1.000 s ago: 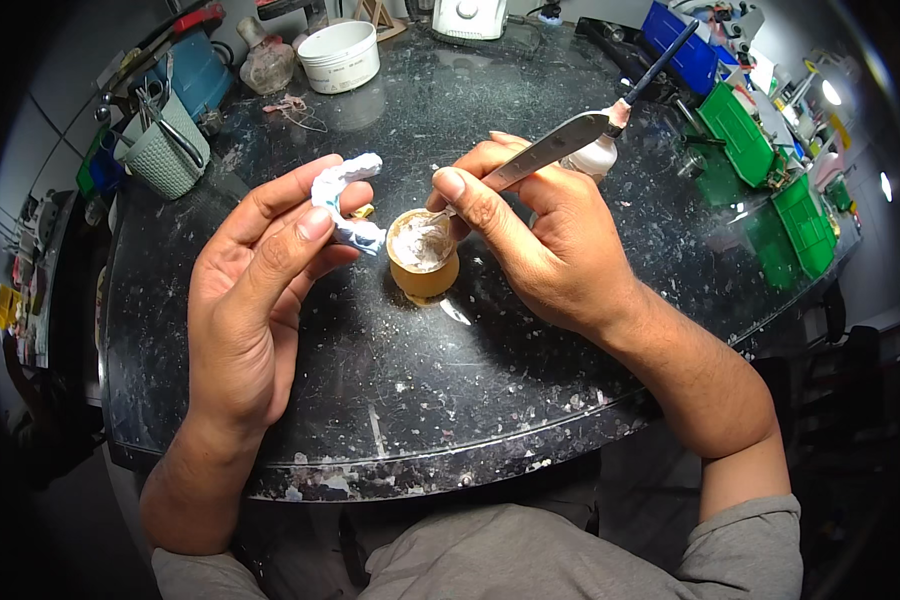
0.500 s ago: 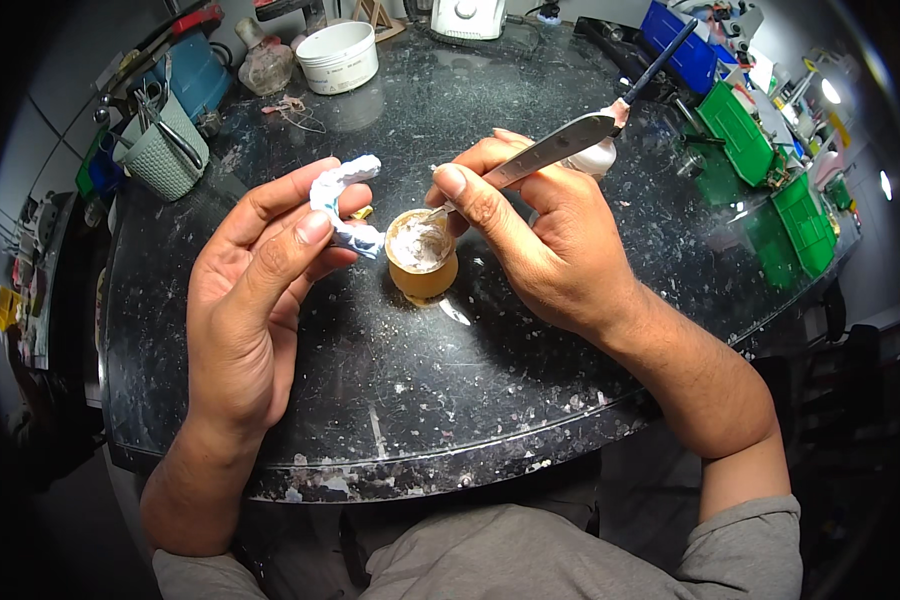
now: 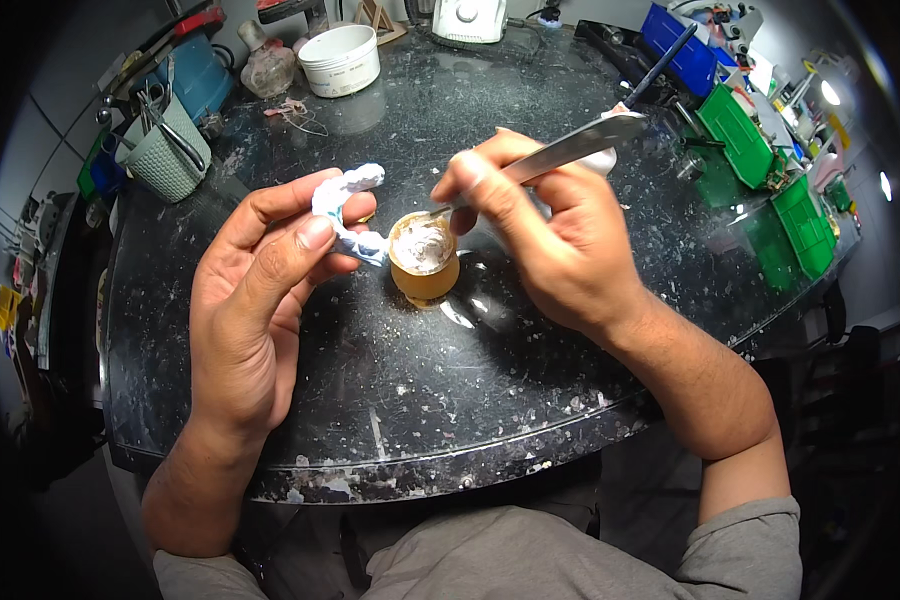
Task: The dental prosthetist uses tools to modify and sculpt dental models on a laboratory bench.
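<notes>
In my left hand (image 3: pixel 255 300) I grip a white, horseshoe-shaped moulded piece (image 3: pixel 352 185) with pale blue patches, just left of a small yellowish cup (image 3: pixel 425 282). The cup stands on the black worktop, filled with lumpy white paste. My right hand (image 3: pixel 555 250) is closed on a metal spatula (image 3: pixel 570 148), whose lower end reaches into the cup's top. A thin dark handle (image 3: pixel 660 70) rises behind the spatula's upper end, and a whitish rounded object (image 3: pixel 598 162) is partly hidden behind my right hand.
On the scuffed worktop (image 3: pixel 390 400) stand a white tub (image 3: pixel 338 62), a glass bottle (image 3: pixel 268 66), a tangle of wire (image 3: pixel 300 115), a holder of tools (image 3: pixel 170 160) at left and a white appliance (image 3: pixel 468 22) at back. Green trays (image 3: pixel 730 130) and a blue bin (image 3: pixel 685 45) line the right.
My right hand and the spatula have shifted slightly, the hand now blurred and the spatula's upper end further right. My left hand with the white piece has moved a little down and right.
</notes>
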`<state>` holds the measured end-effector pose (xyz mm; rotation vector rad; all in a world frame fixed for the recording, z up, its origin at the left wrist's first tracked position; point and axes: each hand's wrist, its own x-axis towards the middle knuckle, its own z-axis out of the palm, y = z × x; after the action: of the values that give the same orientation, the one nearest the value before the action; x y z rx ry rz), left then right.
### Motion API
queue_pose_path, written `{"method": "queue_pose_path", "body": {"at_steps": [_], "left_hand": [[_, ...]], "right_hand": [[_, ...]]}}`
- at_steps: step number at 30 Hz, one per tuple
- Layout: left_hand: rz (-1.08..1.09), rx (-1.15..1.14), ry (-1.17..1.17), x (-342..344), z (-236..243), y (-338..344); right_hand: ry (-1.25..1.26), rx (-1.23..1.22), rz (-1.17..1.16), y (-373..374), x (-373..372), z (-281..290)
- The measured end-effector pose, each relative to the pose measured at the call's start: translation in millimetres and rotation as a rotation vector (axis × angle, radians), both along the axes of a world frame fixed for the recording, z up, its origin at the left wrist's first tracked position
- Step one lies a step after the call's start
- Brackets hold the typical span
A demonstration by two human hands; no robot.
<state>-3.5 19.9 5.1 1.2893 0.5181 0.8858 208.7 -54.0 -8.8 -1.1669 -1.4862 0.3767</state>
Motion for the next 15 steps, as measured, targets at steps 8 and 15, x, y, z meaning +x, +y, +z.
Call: {"method": "queue_pose_path", "body": {"at_steps": [8,15], "left_hand": [[-0.172,0.071,-0.207,-2.2,-3.8,-4.1],[-0.250,0.050,-0.253,-1.9,-4.3,-5.2]], "right_hand": [[-0.280,0.406,0.220,-7.0,10.6,20.5],[-0.283,0.428,0.239,-6.2,4.5,19.2]]}}
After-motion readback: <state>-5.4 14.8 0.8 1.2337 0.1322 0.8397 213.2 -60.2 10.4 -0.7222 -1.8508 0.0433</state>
